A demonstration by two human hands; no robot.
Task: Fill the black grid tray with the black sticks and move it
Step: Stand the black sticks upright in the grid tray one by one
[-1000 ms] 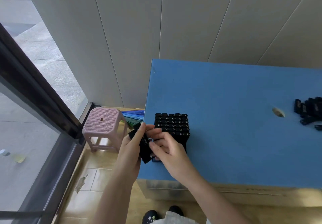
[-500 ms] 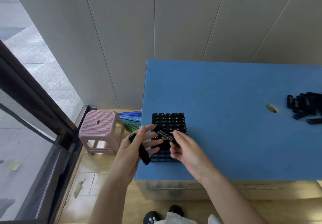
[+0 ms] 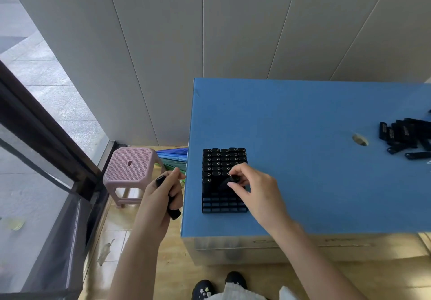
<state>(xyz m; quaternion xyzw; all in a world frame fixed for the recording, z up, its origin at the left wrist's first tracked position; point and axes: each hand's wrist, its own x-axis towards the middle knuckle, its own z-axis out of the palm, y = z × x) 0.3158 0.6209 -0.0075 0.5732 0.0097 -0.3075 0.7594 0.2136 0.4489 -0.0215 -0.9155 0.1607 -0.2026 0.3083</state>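
Observation:
The black grid tray (image 3: pixel 224 207) lies near the blue table's front left corner. Its far rows hold upright black sticks (image 3: pixel 224 159); the near rows show bare cells. My right hand (image 3: pixel 253 188) is over the tray's middle, pinching one black stick (image 3: pixel 229 180) tilted down into a cell. My left hand (image 3: pixel 163 194) hovers just off the table's left edge, closed around black sticks (image 3: pixel 173 211) that poke out above and below the fist. A loose pile of black sticks (image 3: pixel 407 136) lies at the table's far right.
The blue table (image 3: pixel 303 117) stands against a grey panelled wall. A pink plastic stool (image 3: pixel 130 166) stands on the floor to the left, with a folded blue and green umbrella (image 3: pixel 173 157) beside it. A small hole (image 3: pixel 360 140) marks the tabletop near the pile. A glass door frame runs along the left.
My right hand took a stick from my left hand, carried it over the tray and now tips it down into a cell. My left hand drew back off the table's left edge.

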